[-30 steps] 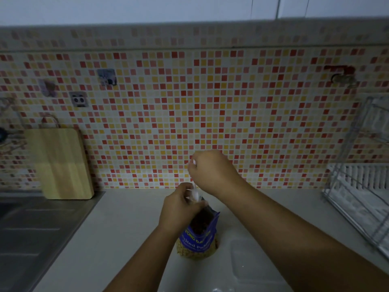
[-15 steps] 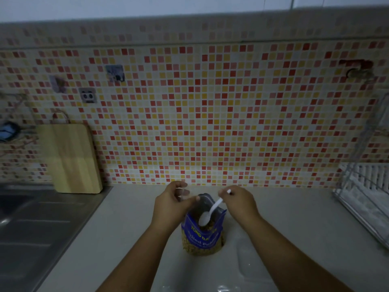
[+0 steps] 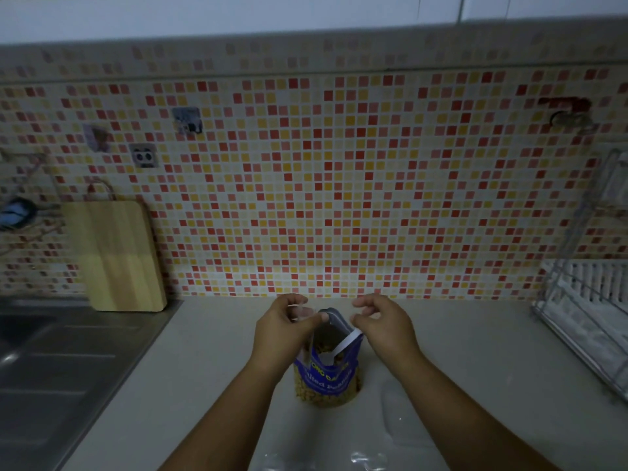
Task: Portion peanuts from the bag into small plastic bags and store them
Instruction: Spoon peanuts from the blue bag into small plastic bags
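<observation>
The picture is dim, and the colours look dull and grey. The brightest part is the tiled wall (image 3: pixel 339 185) in the middle, with a soft pale glow low down, just above the counter (image 3: pixel 475 351). The corners are darker. The wide lens bends the edges, so the dish rack (image 3: pixel 584 317) leans. The sides are blurry, like the wooden board (image 3: pixel 119 256), and the words on the peanut bag (image 3: pixel 326 382) are fuzzy. Tiny shiny spots glint on clear plastic (image 3: pixel 367 458) at the bottom.
</observation>
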